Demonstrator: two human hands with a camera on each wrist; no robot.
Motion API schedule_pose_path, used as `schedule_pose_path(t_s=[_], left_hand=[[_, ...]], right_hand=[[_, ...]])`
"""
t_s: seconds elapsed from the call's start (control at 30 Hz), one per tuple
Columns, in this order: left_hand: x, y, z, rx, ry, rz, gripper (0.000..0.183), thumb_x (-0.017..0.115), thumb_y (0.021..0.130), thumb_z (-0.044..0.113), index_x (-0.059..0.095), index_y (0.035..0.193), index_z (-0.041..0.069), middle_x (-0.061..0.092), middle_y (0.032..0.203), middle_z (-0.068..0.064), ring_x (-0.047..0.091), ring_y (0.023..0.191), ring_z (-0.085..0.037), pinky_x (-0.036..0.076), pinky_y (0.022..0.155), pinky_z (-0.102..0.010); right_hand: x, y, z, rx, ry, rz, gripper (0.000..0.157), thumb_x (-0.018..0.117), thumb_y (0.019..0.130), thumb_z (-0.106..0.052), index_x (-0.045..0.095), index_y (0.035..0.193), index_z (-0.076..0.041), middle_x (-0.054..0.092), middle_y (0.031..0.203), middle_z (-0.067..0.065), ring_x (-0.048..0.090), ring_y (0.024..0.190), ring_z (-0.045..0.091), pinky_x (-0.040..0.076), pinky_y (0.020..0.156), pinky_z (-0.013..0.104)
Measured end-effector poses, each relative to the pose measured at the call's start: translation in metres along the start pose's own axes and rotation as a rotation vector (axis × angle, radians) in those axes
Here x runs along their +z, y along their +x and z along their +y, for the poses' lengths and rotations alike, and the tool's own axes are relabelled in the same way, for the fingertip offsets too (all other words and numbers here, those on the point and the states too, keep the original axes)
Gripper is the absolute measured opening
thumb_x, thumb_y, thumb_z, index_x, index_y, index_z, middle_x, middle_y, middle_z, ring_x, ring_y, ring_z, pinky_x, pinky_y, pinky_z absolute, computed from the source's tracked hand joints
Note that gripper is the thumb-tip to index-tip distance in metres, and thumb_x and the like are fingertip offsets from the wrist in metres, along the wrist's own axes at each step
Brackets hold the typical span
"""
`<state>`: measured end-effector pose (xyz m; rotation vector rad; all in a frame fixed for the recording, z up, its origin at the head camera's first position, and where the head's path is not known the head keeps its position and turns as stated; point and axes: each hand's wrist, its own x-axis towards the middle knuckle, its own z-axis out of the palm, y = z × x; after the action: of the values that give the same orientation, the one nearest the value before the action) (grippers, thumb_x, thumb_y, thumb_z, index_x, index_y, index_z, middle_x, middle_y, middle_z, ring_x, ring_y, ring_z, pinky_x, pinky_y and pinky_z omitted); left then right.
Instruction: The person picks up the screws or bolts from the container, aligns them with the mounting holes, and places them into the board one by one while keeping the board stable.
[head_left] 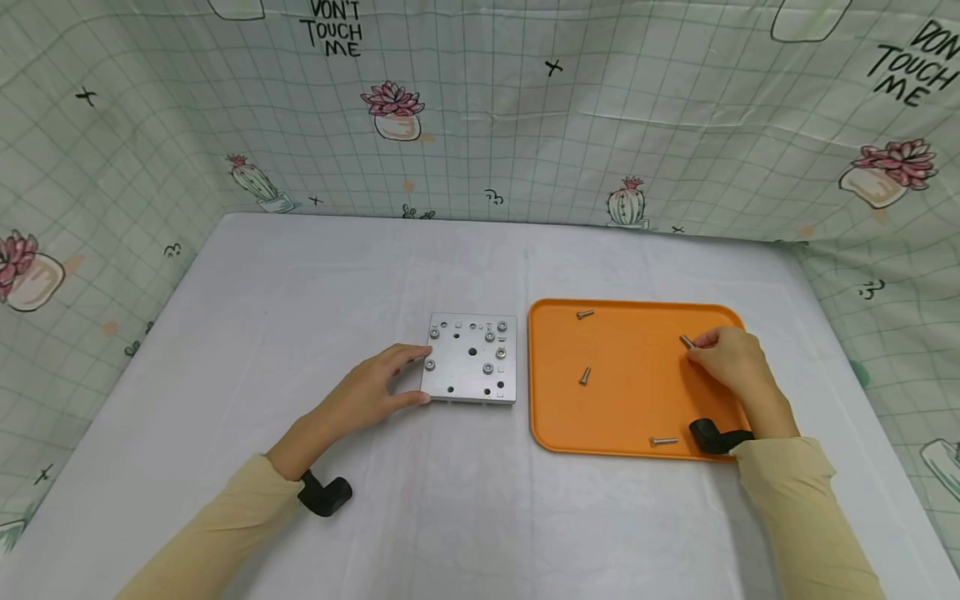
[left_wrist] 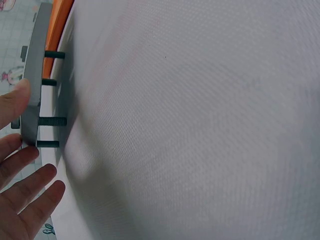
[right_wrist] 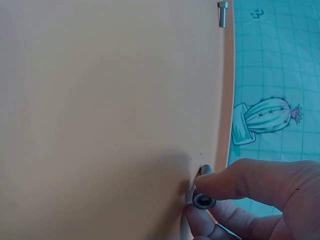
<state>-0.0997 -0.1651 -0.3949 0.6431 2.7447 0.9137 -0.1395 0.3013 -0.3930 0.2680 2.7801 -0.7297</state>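
Observation:
A silver metal plate (head_left: 459, 383) with holes and several socket-head screws in it lies flat on the table. In the left wrist view, screw shanks (left_wrist: 52, 121) stick out below the plate. My left hand (head_left: 382, 379) touches the plate at its left side, thumb near the front-left corner, other fingers farther back and fairly straight. Over the right part of the orange tray (head_left: 630, 400), my right hand (head_left: 727, 358) pinches a socket-head screw (right_wrist: 203, 201) between thumb and fingers. The screw's hex socket faces the right wrist camera. My curled fingers partly hide its shank.
Three loose screws lie in the tray: one near the back edge (head_left: 585, 314), a second left of centre (head_left: 585, 377), a third by the front edge (head_left: 663, 441). White cloth (head_left: 352, 275) covers the table. A printed curtain (head_left: 480, 108) hangs behind it.

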Motion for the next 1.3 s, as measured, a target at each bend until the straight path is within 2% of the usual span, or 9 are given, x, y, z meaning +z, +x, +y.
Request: schedule_pose_path(t_s=[0.33, 0.5, 0.77, 0.97, 1.07, 1.3], left_hand=[[0.0, 0.0, -0.001, 0.007, 0.004, 0.006, 0.064, 0.074, 0.078, 0.028, 0.048, 0.135, 0.011, 0.051, 0.135, -0.008, 0.049, 0.125, -0.028, 0.043, 0.102, -0.044], [0.0, 0.0, -0.001, -0.001, 0.001, 0.001, 0.065, 0.074, 0.078, 0.029, 0.048, 0.135, 0.012, 0.051, 0.136, -0.008, 0.048, 0.125, -0.028, 0.043, 0.102, -0.045], [0.0, 0.0, -0.002, -0.002, 0.006, 0.001, 0.065, 0.074, 0.078, 0.029, 0.048, 0.135, 0.012, 0.051, 0.135, -0.008, 0.049, 0.124, -0.028, 0.044, 0.101, -0.045], [0.001, 0.0, -0.001, 0.002, -0.003, 0.001, 0.065, 0.074, 0.079, 0.029, 0.047, 0.135, 0.012, 0.05, 0.136, -0.007, 0.048, 0.126, -0.027, 0.043, 0.102, -0.044], [0.0, 0.0, -0.002, 0.003, -0.007, 0.001, 0.065, 0.074, 0.079, 0.029, 0.047, 0.136, 0.012, 0.05, 0.136, -0.007, 0.048, 0.126, -0.027, 0.042, 0.102, -0.044], [0.001, 0.0, -0.003, 0.005, -0.004, 0.005, 0.065, 0.073, 0.079, 0.029, 0.047, 0.136, 0.012, 0.05, 0.137, -0.008, 0.048, 0.126, -0.028, 0.042, 0.102, -0.045]], right_hand=[[-0.001, -0.002, -0.002, -0.033, -0.015, 0.051, 0.027, 0.057, 0.09, -0.018, 0.061, 0.1, 0.007, 0.062, 0.094, 0.024, 0.052, 0.078, 0.03, 0.039, 0.059, 0.029], [-0.001, -0.006, -0.008, -0.066, -0.017, 0.103, 0.028, 0.057, 0.091, -0.02, 0.062, 0.099, 0.006, 0.063, 0.092, 0.022, 0.055, 0.076, 0.028, 0.039, 0.056, 0.024], [-0.002, -0.018, -0.024, -0.123, 0.023, 0.189, 0.025, 0.056, 0.091, -0.017, 0.06, 0.102, 0.005, 0.058, 0.095, 0.022, 0.052, 0.079, 0.031, 0.039, 0.061, 0.029], [-0.002, -0.026, -0.038, -0.194, 0.023, 0.26, 0.022, 0.056, 0.088, -0.012, 0.062, 0.099, 0.006, 0.059, 0.089, 0.02, 0.047, 0.064, 0.022, 0.036, 0.053, 0.026], [-0.002, -0.03, -0.047, -0.227, 0.027, 0.284, 0.021, 0.056, 0.087, -0.01, 0.063, 0.099, 0.006, 0.058, 0.086, 0.019, 0.045, 0.062, 0.021, 0.035, 0.052, 0.026], [0.002, -0.04, -0.066, -0.304, 0.053, 0.307, 0.02, 0.055, 0.087, -0.007, 0.064, 0.099, 0.006, 0.056, 0.09, 0.021, 0.044, 0.077, 0.028, 0.032, 0.062, 0.03]])
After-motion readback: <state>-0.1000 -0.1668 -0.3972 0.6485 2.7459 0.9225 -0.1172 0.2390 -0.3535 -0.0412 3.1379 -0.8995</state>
